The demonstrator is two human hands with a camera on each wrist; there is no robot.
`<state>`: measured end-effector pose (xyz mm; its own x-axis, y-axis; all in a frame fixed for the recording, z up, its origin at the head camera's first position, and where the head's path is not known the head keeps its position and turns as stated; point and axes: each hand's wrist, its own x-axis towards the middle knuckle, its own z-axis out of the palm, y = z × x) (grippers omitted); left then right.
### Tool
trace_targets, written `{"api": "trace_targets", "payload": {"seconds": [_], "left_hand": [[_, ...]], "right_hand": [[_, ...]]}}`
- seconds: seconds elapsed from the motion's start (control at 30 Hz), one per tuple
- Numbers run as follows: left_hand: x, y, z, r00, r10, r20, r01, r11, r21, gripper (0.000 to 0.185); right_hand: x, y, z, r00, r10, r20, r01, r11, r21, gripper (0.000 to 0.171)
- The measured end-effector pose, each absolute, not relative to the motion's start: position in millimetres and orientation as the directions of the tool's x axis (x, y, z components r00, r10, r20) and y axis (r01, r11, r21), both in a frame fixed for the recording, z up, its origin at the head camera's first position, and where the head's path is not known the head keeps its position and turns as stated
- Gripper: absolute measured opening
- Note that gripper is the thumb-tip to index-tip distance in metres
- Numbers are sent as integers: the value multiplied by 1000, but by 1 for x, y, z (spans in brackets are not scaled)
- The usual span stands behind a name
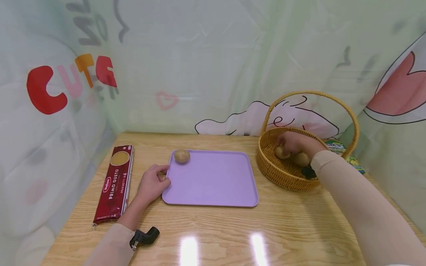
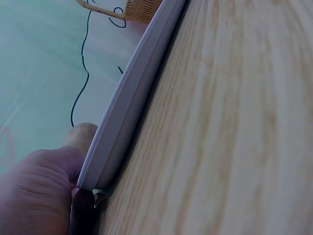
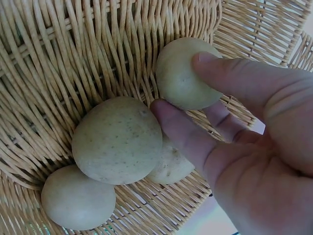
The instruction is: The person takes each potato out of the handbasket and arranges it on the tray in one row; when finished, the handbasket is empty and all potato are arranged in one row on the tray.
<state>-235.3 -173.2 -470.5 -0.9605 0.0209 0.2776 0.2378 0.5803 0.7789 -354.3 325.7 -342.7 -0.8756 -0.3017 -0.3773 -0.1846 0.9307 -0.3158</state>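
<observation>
So I'm standing here watching this, and what matters is how the roundish potato [image 3: 178,68] sits in the right hand [image 1: 296,143]. It's inside the wicker basket [image 1: 283,179], over toward the left side, and the grip is on it: thumb pressed on one face, fingers round the other. No obvious long axis on this one from the wrist view, it looks almost like a ball. The index fingertip is wedged right by the biggest potato [image 3: 115,142], so those two are super close neighbours, with a half-hidden potato [image 3: 171,166] and a smaller potato [image 3: 78,198] just past it. From that grip, the purple tray [image 1: 213,181] lies off to the left, on the other side of the basket's wall with a strip of table [image 1: 213,231] between, and a lone potato [image 1: 182,156] is sitting in its far left corner. Right hand is the near one for the basket, no contest. Its forearm slants in from the lower right across the rim, hand tipped downward. Meanwhile the left hand [image 1: 152,183] pinches the tray's left edge, forearm low along the table, with a red spaghetti pack [image 1: 114,181] lying off to its left.
</observation>
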Motion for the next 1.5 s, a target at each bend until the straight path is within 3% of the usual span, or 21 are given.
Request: {"api": "trace_targets", "payload": {"seconds": [0.3, 0.57, 0.87, 1.5], "left_hand": [[-235, -173, -473, -959, 19, 281, 242, 570, 785, 47], [-234, -172, -470, -959, 20, 284, 242, 581, 777, 47], [-233, -171, -469, -961, 18, 278, 234, 590, 773, 47], [-229, -171, -469, -960, 28, 279, 244, 575, 781, 47]], "right_hand": [[-355, 330, -343, -876, -313, -366, -192, 924, -330, 42], [-351, 325, -330, -912, -347, -218, -288, 921, -260, 45], [-337, 322, -314, -924, -348, -159, -275, 893, -357, 46], [-310, 288, -293, -910, -413, -22, -366, 830, -422, 41]]}}
